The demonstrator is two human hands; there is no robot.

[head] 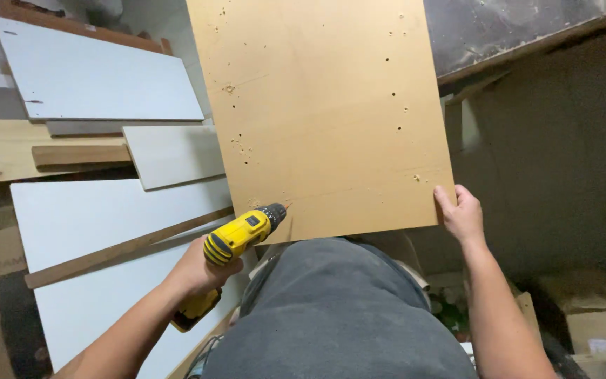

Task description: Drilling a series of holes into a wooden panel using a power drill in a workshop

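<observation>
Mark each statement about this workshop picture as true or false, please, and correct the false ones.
1. The left hand holds a yellow drill. True.
2. The drill tip points at the near edge of the brown board. True.
3. The right hand rests flat on a white panel. False: it grips the near right corner of the brown board.
4. The brown board has no holes. False: small holes dot both its sides.
5. White panels lie left of the brown board. True.

Left hand fisted — right hand flat, fingers curled.
</observation>
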